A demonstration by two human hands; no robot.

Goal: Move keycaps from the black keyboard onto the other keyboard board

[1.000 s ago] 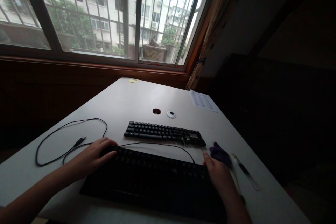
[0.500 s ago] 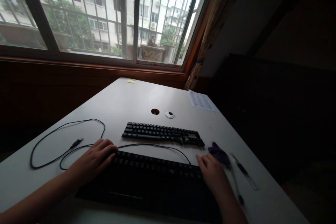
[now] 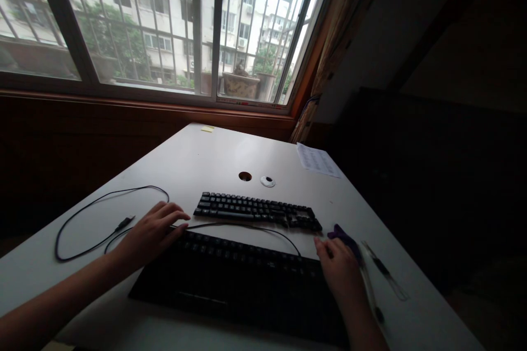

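Observation:
A wide black keyboard [image 3: 230,285] with a broad front rest lies at the desk's near side, its keys along the far edge. My left hand [image 3: 158,230] is over its far left corner, fingers loosely apart and thumb low by the edge. At the right end, my right hand [image 3: 340,266] has loosely curled fingers and a gap between thumb and forefinger. A smaller block of black keys [image 3: 255,211] sits just beyond the keyboard. Between them runs a thin black cable [image 3: 263,228]. The undersides of both hands are hidden.
On the white desk [image 3: 164,159], a USB plug [image 3: 124,224] lies left within a cable loop. Right of my right hand are a purple cloth [image 3: 346,238] and a wire-ended tool [image 3: 385,269]. Farther back are a cable hole [image 3: 245,176], its round cover [image 3: 267,181] and printed paper [image 3: 318,160].
My left fingers have lifted and spread off the keyboard's corner. My right thumb and fingers have loosened a little. The keyboard's near left corner has shifted slightly away and right.

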